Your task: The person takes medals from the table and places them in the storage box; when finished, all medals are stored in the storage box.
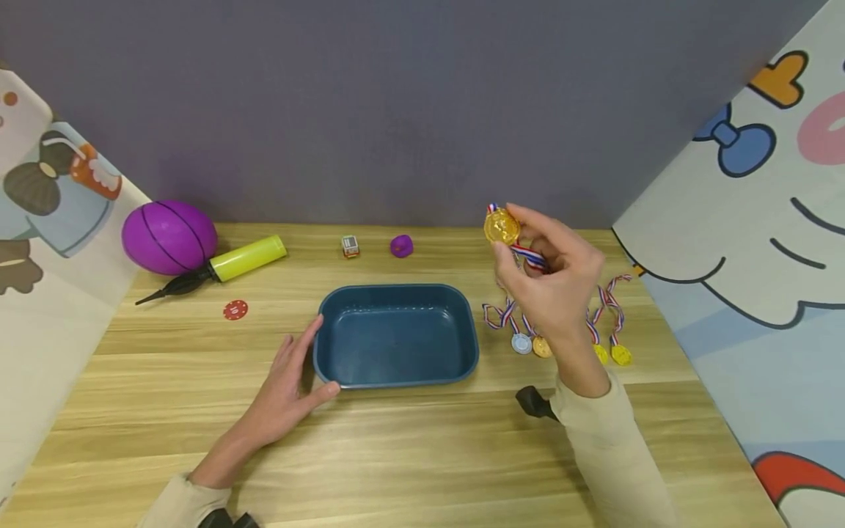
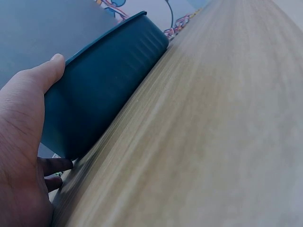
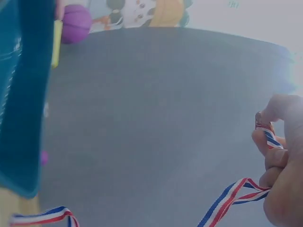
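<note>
Right hand (image 1: 557, 279): raised at right of centre in the head view, wrist bent up, thumb and forefinger pinching a gold medal (image 1: 502, 226) by its edge; striped ribbon (image 1: 531, 258) hangs from the palm. Left hand (image 1: 284, 400): low left of centre, fingers extended along the left side of the tray (image 1: 396, 345), thumb on its rim at the near corner; touching, not clenched.

Writing: red chip (image 1: 235, 309), left of frame, bears a white central mark, too small to read surely. Medal relief illegible.

Materials: tray dark blue, smooth, rounded oblong, plastic-looking. Ribbon woven, red, white and blue. Table (image 1: 409, 455) wood-grained. Further medals (image 1: 521, 343), right of frame, round, silver- and gold-toned. Ball (image 1: 169, 237), upper left, purple with black lines; beside it, a yellow-and-black pump (image 1: 249, 259).
</note>
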Motion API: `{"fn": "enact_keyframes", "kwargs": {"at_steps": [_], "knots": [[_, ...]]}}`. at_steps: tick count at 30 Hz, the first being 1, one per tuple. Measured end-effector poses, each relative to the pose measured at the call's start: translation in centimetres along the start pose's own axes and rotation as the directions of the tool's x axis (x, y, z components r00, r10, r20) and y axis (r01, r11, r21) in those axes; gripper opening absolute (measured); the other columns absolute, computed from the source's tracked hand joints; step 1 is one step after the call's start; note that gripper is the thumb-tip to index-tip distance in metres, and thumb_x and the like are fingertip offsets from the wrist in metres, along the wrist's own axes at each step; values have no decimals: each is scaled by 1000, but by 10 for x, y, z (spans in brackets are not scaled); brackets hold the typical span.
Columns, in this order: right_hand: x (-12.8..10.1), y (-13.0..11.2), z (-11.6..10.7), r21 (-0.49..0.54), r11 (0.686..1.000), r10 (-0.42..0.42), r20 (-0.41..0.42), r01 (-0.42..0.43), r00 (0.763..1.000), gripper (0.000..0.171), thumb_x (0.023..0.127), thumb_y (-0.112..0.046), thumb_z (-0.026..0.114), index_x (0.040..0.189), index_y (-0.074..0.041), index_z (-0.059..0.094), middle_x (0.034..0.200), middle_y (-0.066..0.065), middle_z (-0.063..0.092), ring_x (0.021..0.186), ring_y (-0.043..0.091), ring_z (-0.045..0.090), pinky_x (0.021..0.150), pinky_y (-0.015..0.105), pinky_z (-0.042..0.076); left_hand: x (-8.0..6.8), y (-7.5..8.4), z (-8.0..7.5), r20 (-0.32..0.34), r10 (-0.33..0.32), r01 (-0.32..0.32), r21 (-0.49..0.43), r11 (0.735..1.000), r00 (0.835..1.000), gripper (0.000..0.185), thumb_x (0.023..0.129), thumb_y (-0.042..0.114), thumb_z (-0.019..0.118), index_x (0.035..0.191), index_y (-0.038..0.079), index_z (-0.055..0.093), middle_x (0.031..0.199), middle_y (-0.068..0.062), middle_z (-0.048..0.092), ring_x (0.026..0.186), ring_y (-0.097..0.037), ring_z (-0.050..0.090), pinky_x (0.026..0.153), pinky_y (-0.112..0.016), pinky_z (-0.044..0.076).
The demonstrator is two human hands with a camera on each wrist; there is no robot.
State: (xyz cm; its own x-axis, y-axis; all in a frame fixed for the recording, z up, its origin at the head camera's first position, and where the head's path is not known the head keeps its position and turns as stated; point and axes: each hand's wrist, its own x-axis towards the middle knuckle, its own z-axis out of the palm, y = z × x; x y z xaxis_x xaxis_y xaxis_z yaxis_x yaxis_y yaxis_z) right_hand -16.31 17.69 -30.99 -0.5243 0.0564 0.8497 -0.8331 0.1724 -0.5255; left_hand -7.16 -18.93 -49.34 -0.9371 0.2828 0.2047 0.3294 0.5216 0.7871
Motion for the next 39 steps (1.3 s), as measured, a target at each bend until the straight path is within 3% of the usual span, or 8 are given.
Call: {"fn": "enact_keyframes", "kwargs": {"at_steps": [5,10,19,23,27,31,34,39], "knots": [[6,-15,14,53,998,-16,0,16,1000,36,85,-7,82,114,14,80,85,11,81,57,4,60,46,12,31,0,0,0,-2,2,-2,2,1000,1000,106,98,38,84,180,27,18,180,-19,31,162,-56,27,134,-71,5],[0,-18,32,114,993,-20,20,18,1000,38,85,-8,82,113,17,77,86,6,81,57,6,59,45,14,29,0,-1,0,-2,-1,1,5,1000,1000,106,98,37,84,180,27,18,180,-19,31,162,-57,26,134,-72,5],[-41,-4,64,170,983,33,165,-62,986,38,85,-1,81,119,16,75,83,19,76,51,7,49,42,18,28,1,-2,1,1,0,0,-1,1000,1000,105,98,37,84,180,27,18,180,-19,30,162,-57,25,133,-74,5],[-62,3,73,142,979,111,243,-148,964,38,86,1,82,122,9,77,89,16,73,52,10,44,43,20,30,0,-1,1,-2,0,0,2,1000,1000,105,98,37,84,180,28,18,180,-19,31,162,-57,25,133,-73,5],[-79,10,79,116,971,168,293,-209,941,38,85,2,85,123,4,78,94,13,71,55,14,47,45,20,35,0,-2,1,-3,1,-1,1,1000,1000,105,98,38,84,180,29,18,180,-18,31,162,-56,27,134,-73,5],[-93,18,82,29,979,180,359,-204,916,39,84,-2,90,122,-3,80,96,11,72,63,15,57,52,22,48,1,-2,1,-6,3,-3,4,1000,1000,105,98,39,84,180,29,19,180,-19,32,162,-55,29,134,-72,5],[-100,23,83,-53,981,193,413,-188,890,39,83,-8,94,120,-7,82,96,6,75,73,14,65,66,27,58,1,-2,1,-5,1,-1,9,1000,1000,106,98,39,84,180,28,19,179,-19,33,161,-54,31,134,-71,6],[-107,27,86,-174,967,249,505,-185,827,37,86,-19,96,121,-12,85,102,-1,77,88,16,67,82,37,52,0,-2,1,1,-15,15,14,1000,1000,106,97,39,84,180,29,19,179,-20,33,161,-56,30,134,-73,6]]}}
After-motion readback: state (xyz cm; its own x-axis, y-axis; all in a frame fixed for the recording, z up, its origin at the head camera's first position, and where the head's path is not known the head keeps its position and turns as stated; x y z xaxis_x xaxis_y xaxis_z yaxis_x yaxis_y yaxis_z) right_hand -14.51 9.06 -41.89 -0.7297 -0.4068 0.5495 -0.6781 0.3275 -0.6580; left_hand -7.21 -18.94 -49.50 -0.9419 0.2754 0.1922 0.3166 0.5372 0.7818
